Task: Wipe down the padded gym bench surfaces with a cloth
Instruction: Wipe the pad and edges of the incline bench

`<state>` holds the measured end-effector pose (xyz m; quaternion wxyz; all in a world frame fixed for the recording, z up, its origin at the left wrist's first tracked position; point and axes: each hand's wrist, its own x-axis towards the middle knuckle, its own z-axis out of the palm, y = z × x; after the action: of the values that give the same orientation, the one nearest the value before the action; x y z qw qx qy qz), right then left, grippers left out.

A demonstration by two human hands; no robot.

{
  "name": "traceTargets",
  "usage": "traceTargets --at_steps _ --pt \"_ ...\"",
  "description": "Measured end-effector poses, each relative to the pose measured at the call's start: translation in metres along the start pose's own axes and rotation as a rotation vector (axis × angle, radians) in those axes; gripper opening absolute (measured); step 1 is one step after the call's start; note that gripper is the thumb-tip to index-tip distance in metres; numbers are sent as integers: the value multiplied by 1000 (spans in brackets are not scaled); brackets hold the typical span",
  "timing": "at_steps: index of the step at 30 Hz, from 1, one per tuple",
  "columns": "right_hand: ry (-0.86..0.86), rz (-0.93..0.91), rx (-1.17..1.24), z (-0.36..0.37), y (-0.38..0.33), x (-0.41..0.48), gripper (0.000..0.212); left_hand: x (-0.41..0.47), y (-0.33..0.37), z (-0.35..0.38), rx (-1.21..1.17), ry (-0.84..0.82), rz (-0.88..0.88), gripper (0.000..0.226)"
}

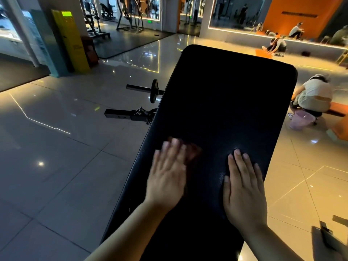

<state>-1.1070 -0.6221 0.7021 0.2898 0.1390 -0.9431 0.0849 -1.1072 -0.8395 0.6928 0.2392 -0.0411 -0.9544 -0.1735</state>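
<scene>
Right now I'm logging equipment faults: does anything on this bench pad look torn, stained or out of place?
Nothing stands out. The black bench pad shows no tear or spill; the only dent is around the right hand pressing it. The left hand rests on the reddish cloth.

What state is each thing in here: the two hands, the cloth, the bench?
left hand: open, flat, pressing on the cloth; blurred.
cloth: reddish, lying on the bench pad, partly under the left hand.
right hand: open, flat, fingers straight, resting on the bench pad.
bench pad: black, both hands on its near end.
</scene>
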Motion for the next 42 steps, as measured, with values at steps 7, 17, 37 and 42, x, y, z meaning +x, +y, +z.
traceTargets --at_steps 7,17,37,42 --pt "-31 2 7 -1 0 1 57 37 50 1 -108 22 -209 62" --pt "60 201 118 -1 -2 0 61 36 34 1 -126 -9 -350 60" --pt "224 245 513 3 5 -8 63 41 87 12 75 -107 430 56" --pt "220 242 478 4 6 -6 65 87 111 10 -37 -70 169 55"
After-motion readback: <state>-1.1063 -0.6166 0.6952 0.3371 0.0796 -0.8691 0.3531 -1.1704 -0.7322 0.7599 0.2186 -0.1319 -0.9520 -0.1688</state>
